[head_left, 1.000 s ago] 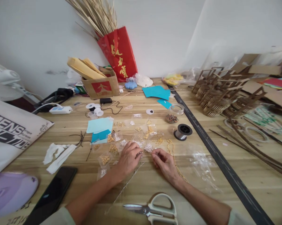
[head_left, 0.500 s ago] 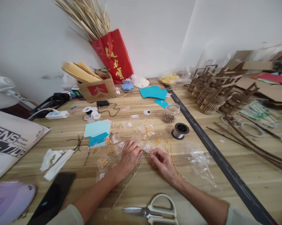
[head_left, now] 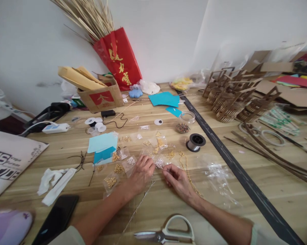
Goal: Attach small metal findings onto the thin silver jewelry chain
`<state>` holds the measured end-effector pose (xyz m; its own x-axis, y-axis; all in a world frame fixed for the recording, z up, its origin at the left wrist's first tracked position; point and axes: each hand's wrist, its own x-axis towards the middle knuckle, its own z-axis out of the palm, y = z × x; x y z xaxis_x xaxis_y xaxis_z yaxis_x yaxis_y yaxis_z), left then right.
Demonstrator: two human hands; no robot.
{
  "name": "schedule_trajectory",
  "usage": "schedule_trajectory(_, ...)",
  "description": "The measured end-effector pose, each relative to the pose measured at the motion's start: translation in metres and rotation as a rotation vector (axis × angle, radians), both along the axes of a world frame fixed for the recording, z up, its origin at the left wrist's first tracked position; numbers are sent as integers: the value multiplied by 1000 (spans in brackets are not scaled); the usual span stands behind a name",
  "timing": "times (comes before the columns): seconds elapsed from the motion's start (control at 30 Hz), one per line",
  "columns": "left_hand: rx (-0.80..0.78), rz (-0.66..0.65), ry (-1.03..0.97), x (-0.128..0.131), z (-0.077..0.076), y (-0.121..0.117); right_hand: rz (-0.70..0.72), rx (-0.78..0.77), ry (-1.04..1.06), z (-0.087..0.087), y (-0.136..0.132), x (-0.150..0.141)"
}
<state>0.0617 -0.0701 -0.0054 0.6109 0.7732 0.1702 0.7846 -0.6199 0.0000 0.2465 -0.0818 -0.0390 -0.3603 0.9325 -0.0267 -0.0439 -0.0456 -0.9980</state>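
Note:
My left hand rests palm down with its fingers curled at the left side of a small heap of silver beads. My right hand is on the heap's other side, thumb and forefinger pinched together. Anything held in either hand is too small or hidden to make out. Below and between the hands a silver chain runs toward me. A gold chain curves past the right hand. Small bags of gold beads and other findings lie left of and beyond the left hand.
Scissors lie at the near edge, a phone to the left. Beyond the right hand stand a wire spool and a bowl of brown beads. Clear plastic bags lie right. Woven baskets stand behind a dark strip.
The view has shifted slightly, so objects on the left appear farther left. Both hands stay beside the silver beads, with only slight finger movement. Nothing is visibly picked up or put down.

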Motion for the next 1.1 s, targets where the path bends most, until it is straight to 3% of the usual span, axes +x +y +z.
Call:
schedule_trajectory(0.13,-32,-40,-57,-2,1,3,5,16,-37,1,0,2)
schedule_trajectory(0.37,-114,14,-422,-12,1,11,-1,46,-129,12,1,0)
schedule_trajectory(0.7,-643,374,-1054,-19,27,-11,2,115,-192,16,1,-4)
schedule_trajectory(0.83,-892,556,-1321,-19,22,-25,12,137,-224,19,0,-6)
schedule_trajectory(1.1,-1068,607,-1861,-16,12,-35,88,228,-214,43,6,-21)
